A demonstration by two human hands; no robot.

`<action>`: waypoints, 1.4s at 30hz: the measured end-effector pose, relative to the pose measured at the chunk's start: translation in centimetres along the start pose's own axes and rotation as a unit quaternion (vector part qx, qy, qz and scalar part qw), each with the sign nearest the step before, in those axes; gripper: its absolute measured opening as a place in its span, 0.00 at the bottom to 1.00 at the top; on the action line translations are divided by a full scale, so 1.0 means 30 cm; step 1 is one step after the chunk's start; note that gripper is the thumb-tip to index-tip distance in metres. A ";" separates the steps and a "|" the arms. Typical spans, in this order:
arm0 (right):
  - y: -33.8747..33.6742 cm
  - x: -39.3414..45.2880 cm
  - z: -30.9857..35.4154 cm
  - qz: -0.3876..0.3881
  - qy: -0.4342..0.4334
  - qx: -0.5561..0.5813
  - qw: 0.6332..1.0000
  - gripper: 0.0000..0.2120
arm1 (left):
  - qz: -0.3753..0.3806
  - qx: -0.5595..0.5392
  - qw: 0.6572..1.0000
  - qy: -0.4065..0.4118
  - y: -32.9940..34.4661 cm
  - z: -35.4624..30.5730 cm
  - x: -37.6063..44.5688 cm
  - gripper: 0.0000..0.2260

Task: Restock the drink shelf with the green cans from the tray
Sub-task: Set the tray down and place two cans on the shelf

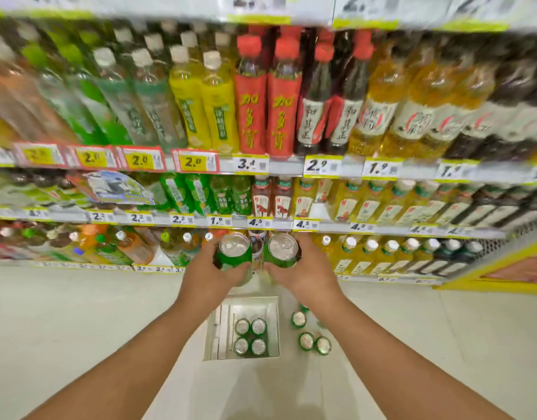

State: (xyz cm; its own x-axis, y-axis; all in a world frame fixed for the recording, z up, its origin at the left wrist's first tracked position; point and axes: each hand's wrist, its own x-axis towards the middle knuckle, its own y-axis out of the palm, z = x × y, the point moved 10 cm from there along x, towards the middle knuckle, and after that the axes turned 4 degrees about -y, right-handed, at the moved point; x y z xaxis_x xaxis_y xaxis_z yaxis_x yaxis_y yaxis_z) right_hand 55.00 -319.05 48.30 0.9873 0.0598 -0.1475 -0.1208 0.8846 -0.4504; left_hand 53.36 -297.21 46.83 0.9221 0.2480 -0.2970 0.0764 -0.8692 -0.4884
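While drink shelving [291, 169] fills the upper view, entry reads: carrying step, shelf placement judged next, needing a free slot. Cardboard tray [214, 328] on floor, four green cans inside. Left hand [221, 275] and right hand [303, 274], fingers curled round one green can each [234, 256] [282, 253].

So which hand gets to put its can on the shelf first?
Probably left: the left hand and its green can sit slightly nearer the shelf gap, though the right hand is almost level.
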 end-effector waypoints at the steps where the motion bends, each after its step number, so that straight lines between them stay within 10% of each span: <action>1: -0.077 -0.013 0.098 -0.006 -0.007 -0.004 1.000 0.22 | -0.008 -0.001 1.000 0.011 -0.049 -0.109 -0.036 0.24; 22: -1.189 -0.144 1.308 -0.052 -0.144 -0.106 0.982 0.39 | -0.055 -0.074 0.986 0.141 -0.477 -1.651 -0.400 0.30; 28: -1.280 -0.093 1.531 -0.053 -0.159 -0.114 0.979 0.42 | -0.073 -0.055 0.980 0.178 -0.631 -1.888 -0.392 0.34; 34: -1.260 -0.030 1.827 -0.050 -0.204 -0.103 0.972 0.22 | -0.119 -0.058 0.970 0.203 -0.867 -2.063 -0.360 0.31; 42: -1.215 0.096 2.143 -0.080 -0.230 -0.073 0.967 0.49 | -0.118 -0.031 0.970 0.210 -1.070 -2.262 -0.239 0.40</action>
State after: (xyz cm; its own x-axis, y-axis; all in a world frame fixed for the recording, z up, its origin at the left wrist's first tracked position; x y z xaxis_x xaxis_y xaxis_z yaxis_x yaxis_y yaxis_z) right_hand 68.91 -321.38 120.90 0.9320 0.1559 0.3272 0.0580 0.8269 -0.5593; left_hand 70.02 -300.11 120.31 0.9487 0.2580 0.1829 0.3141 -0.8368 -0.4484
